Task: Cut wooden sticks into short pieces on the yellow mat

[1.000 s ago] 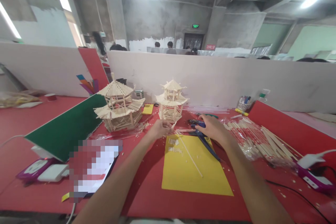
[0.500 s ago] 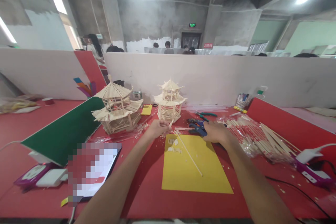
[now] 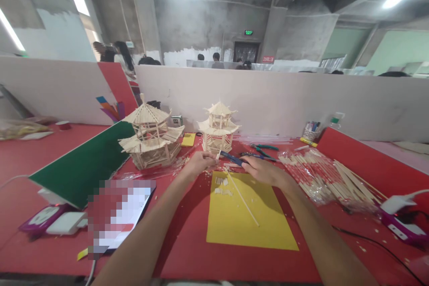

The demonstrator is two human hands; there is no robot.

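Observation:
My left hand (image 3: 202, 162) is closed on a short wooden stick (image 3: 218, 155), its tip poking up past the fingers. In my right hand (image 3: 259, 169) are blue-handled pliers (image 3: 233, 158), their jaws pointing left and close to that stick. Below both hands lies a yellow sheet (image 3: 250, 237). A long thin stick (image 3: 244, 200) rests across it, and rows of short cut pieces (image 3: 221, 191) sit near its top left corner. Just behind my hands stands a small two-tiered stick pagoda (image 3: 218, 129); a larger stick pagoda (image 3: 150, 138) is to the left.
Green-handled pliers (image 3: 266, 147) lie behind my right hand. Bundles of sticks in plastic (image 3: 315, 174) are at the right, by a red divider (image 3: 368, 161). A green divider (image 3: 83, 165), a tablet (image 3: 134, 219) and power strips (image 3: 43, 220) occupy the left. Wood scraps dot the red table.
My right hand has lifted the blue-handled pliers and moved left, bringing the jaws up to the stick in my left hand. The left hand stays nearly in place.

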